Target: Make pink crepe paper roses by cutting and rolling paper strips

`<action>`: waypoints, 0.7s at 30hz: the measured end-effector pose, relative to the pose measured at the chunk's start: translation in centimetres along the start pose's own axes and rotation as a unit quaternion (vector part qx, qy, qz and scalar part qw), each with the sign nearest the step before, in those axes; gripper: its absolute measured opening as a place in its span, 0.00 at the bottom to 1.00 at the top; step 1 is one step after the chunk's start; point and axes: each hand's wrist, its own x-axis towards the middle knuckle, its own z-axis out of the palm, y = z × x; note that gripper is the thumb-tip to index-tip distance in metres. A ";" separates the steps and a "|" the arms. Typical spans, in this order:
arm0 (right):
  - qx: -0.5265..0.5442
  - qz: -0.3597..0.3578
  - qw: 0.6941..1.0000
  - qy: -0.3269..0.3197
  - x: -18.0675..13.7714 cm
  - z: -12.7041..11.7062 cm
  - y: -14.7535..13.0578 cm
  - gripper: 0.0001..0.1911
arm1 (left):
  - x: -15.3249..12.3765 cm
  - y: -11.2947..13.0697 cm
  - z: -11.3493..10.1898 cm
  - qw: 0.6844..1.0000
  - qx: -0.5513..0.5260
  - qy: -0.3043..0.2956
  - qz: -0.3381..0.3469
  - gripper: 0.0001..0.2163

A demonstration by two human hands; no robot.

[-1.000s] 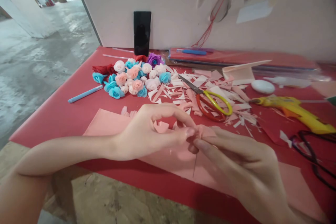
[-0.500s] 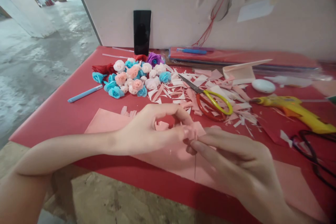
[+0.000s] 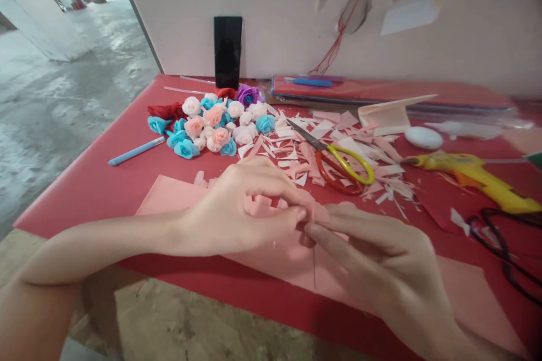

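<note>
My left hand [image 3: 249, 208] pinches a small piece of pink paper [image 3: 312, 208] between thumb and index finger. My right hand [image 3: 376, 254] meets it there, its fingertips closed around the top of a thin wire [image 3: 314, 273] that points straight down. The paper sits at the wire's upper end, mostly hidden by my fingers. Beneath both hands lies a pink paper sheet [image 3: 165, 197], with a few small pink pieces [image 3: 201, 179] at its back edge.
Behind my hands are a heap of paper flowers [image 3: 215, 130], paper scraps [image 3: 311, 166] and scissors [image 3: 339, 161]. A yellow glue gun [image 3: 474, 175] with a dark cord lies right. A phone [image 3: 227, 51] leans on the back board; a blue pen-like stick [image 3: 136, 151] lies left.
My left fingers have closed over the paper at the wire's top, with the index finger lower and nearer the thumb. My right hand has hardly moved.
</note>
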 end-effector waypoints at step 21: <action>0.054 0.059 0.997 -0.017 -0.4 0.2 0.3 0.08 | 0.2 -0.3 -0.2 0.993 0.087 0.010 0.080 0.06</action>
